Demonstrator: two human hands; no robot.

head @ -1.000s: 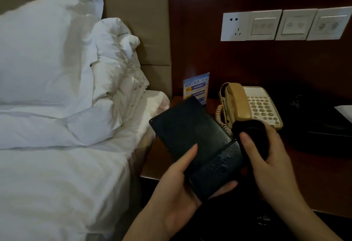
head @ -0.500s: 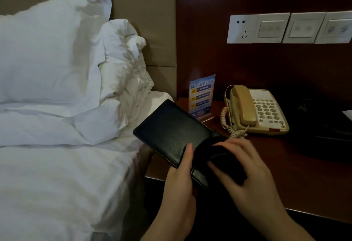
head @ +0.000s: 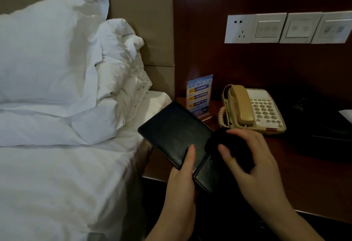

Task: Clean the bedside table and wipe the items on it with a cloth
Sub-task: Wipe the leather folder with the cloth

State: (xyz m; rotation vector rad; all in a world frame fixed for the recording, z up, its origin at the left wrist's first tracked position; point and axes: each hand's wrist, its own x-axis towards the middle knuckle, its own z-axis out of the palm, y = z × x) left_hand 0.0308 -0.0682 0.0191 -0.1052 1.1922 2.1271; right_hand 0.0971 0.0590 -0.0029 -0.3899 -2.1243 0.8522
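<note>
Head view: left hand [head: 181, 185] grips the black folder [head: 171, 134]; right hand [head: 253, 166], clutching the dark cloth [head: 228, 145], should wipe firmly away from that grip.

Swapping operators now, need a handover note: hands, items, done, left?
Left hand holds the black folder up over the table's front-left edge.
Right hand grips the dark cloth, pressed on the folder's right part.
Phone and card stand sit at the table's back.
Done: folder wipe under way.
Left: finish folder, wipe phone, stand, tabletop.
</note>
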